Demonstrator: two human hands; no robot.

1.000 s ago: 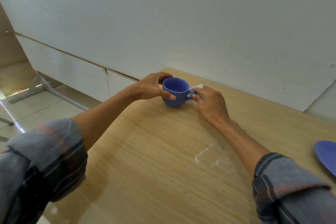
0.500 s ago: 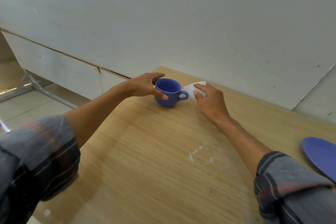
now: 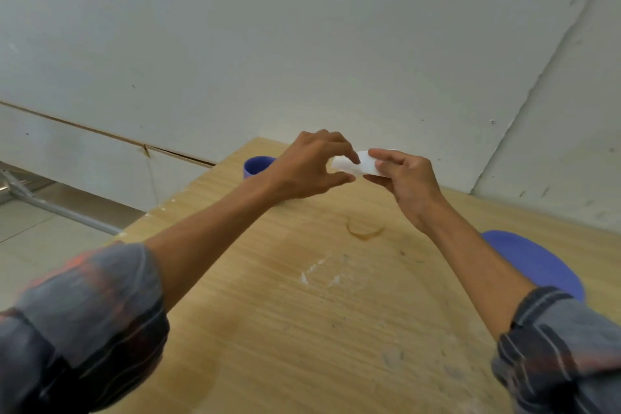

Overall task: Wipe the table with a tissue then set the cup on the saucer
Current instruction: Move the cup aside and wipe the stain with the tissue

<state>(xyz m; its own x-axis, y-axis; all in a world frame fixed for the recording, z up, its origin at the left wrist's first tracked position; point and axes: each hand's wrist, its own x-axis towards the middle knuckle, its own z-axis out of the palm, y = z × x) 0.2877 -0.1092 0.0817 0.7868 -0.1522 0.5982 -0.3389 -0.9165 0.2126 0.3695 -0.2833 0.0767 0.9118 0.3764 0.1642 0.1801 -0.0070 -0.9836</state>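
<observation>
Both hands are raised over the far part of the wooden table point(image 3: 268, 329). My right hand point(image 3: 406, 183) holds a folded white tissue point(image 3: 364, 165) between thumb and fingers. My left hand point(image 3: 311, 166) pinches the tissue's left end. The blue cup point(image 3: 257, 165) stands on the table near its far left corner, mostly hidden behind my left wrist. The blue saucer point(image 3: 537, 262) lies on the table at the right, partly covered by my right forearm. A brown ring-shaped stain point(image 3: 364, 232) marks the wood below my hands.
White scuff marks point(image 3: 319, 270) lie on the table's middle. A white wall runs along the far edge. The table's left edge drops to a tiled floor with a metal frame point(image 3: 50, 208).
My left hand let go of the cup and came up to the tissue. My right hand lifted the tissue off the table. The view shifted right, showing more of the saucer and a brown stain.
</observation>
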